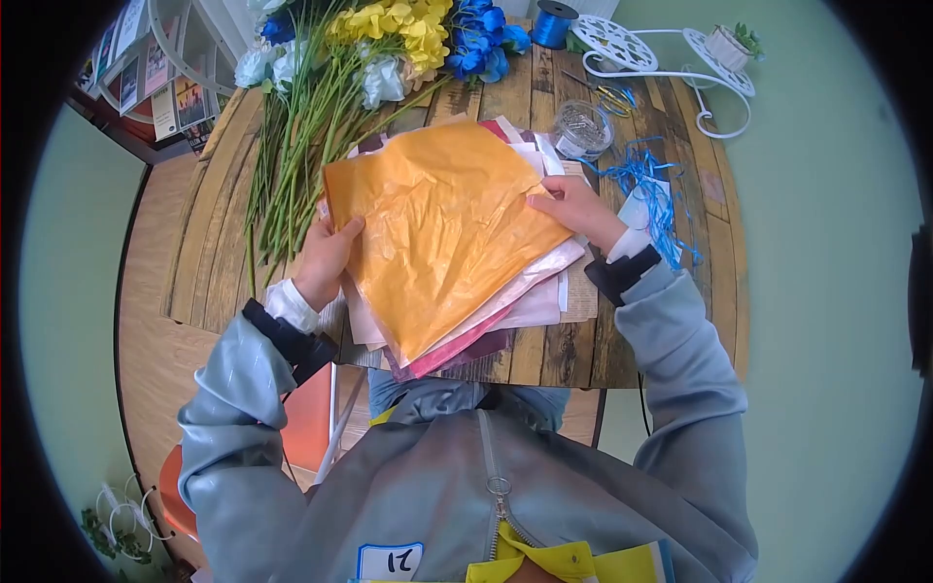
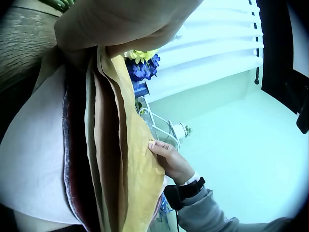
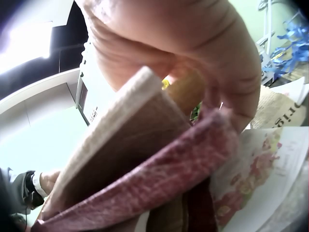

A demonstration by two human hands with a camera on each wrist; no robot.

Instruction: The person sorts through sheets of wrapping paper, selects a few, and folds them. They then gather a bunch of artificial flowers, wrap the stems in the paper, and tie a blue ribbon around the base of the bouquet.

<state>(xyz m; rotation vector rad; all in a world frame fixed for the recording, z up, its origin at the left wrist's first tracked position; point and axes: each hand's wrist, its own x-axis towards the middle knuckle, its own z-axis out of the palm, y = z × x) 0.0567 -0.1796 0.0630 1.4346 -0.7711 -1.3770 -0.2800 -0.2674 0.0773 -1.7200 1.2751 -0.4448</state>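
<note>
A yellow-orange sheet of wrapping paper (image 1: 447,233) lies uppermost on a stack of sheets, its surface creased. My left hand (image 1: 326,260) grips the left edge of the stack, thumb on top. On the other side my right hand (image 1: 581,208) pinches the right edge, thumb over the yellow-orange sheet. Below it show pink sheets (image 1: 533,291) and dark red ones. Several layers fan apart under my left hand in the left wrist view, among them a white sheet (image 2: 34,145). A mottled pink-red sheet (image 3: 159,179) bends under my right hand in the right wrist view.
Long-stemmed artificial flowers (image 1: 389,24) lie at the table's back left. Toward the back right are a blue ribbon spool (image 1: 554,24), a white metal stand (image 1: 622,47), a clear round container (image 1: 583,130) and tangled blue ribbon (image 1: 649,180). Printed paper (image 3: 285,108) lies beneath the stack.
</note>
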